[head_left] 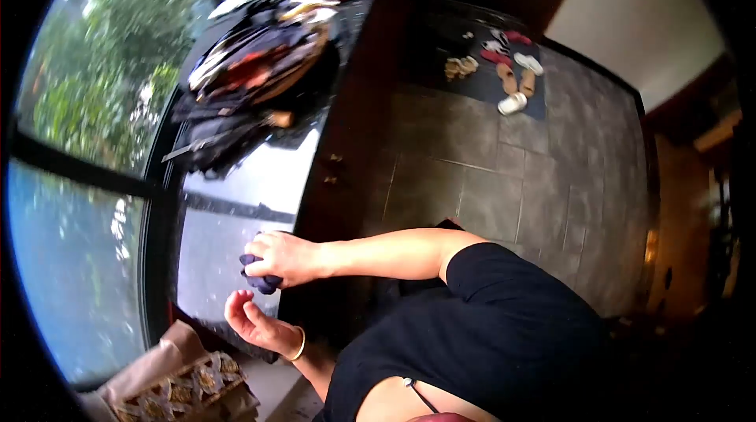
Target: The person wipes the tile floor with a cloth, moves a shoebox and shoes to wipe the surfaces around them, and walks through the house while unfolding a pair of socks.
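My right hand (283,258) is closed around a small dark navy cloth bundle (262,276), with the fingers over its top and one side. It is held over the glossy light countertop (224,241) beside the window; whether it touches the surface I cannot tell. Just below it, my left hand (258,326) has its fingers loosely curled and apart, with nothing in them. A gold bangle (299,345) circles that wrist. Farther along the same counter lies a heap of dark clothes (264,75).
Brown paper bags with a patterned item (185,390) stand at the lower left. Window frames (87,174) edge the counter. Dark cabinet fronts (335,162) drop to a grey tiled floor (488,186). Several shoes (512,79) lie on a dark mat near the wall.
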A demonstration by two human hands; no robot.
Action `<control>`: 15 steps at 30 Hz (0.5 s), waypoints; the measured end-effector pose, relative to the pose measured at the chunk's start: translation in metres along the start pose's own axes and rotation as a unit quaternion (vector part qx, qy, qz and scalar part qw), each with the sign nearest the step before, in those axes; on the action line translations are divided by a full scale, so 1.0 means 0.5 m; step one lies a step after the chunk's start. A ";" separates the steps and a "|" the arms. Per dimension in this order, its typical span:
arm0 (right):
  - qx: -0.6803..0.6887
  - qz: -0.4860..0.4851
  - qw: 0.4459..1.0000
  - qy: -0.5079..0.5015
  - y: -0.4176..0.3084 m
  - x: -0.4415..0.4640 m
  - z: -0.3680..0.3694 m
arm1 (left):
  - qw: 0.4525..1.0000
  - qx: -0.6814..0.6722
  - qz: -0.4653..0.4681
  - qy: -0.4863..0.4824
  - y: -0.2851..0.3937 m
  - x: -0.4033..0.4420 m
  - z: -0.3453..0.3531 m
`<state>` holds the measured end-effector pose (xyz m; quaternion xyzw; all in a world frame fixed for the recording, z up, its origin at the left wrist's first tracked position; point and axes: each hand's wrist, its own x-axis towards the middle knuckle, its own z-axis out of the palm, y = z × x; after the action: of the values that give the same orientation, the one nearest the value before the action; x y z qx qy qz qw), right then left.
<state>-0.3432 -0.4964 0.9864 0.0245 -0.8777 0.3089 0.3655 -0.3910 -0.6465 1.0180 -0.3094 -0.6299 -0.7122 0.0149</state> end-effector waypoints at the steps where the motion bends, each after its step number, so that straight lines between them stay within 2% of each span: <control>1: -0.036 0.023 0.999 0.020 0.010 -0.019 -0.032 | 0.999 -0.032 -0.013 -0.031 0.020 0.003 0.046; 4: -0.136 0.101 0.984 0.063 0.037 -0.077 -0.144 | 0.996 0.015 0.001 -0.084 0.069 -0.014 0.171; 6: -0.127 0.229 0.963 0.065 0.087 -0.149 -0.251 | 0.984 0.089 0.030 -0.151 0.074 -0.035 0.229; 7: 0.008 0.329 0.941 0.082 0.104 -0.207 -0.337 | 0.970 0.161 0.059 -0.170 0.083 -0.053 0.256; 8: 0.144 0.417 0.892 0.099 0.110 -0.278 -0.422 | 0.951 0.230 0.090 -0.186 0.091 -0.071 0.285; 9: 0.225 0.447 0.839 0.214 0.160 -0.383 -0.446 | 0.935 0.263 0.127 -0.201 0.090 -0.086 0.311; 10: 0.376 0.453 0.744 0.318 0.184 -0.491 -0.485 | 0.929 0.284 0.133 -0.198 0.086 -0.107 0.336; 11: 0.380 0.483 0.699 0.366 0.153 -0.582 -0.558 | 0.929 0.286 0.113 -0.207 0.081 -0.128 0.361; 12: 0.362 0.468 0.684 0.427 0.128 -0.680 -0.609 | 0.928 0.291 0.092 -0.215 0.072 -0.149 0.388; 13: 0.399 0.497 0.609 0.472 0.078 -0.752 -0.669 | 0.921 0.292 0.103 -0.238 0.059 -0.165 0.417; 14: 0.472 0.480 0.552 0.492 0.070 -0.867 -0.694 | 0.919 0.282 0.094 -0.259 0.068 -0.191 0.461; 15: 0.488 0.442 0.521 0.543 0.019 -0.934 -0.725 | 0.913 0.285 0.083 -0.279 0.081 -0.215 0.506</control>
<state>0.2230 -0.3711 0.8713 -0.3649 -0.1190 0.7643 0.5181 -0.1806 -0.4653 1.0085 -0.5291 -0.7566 -0.3839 -0.0148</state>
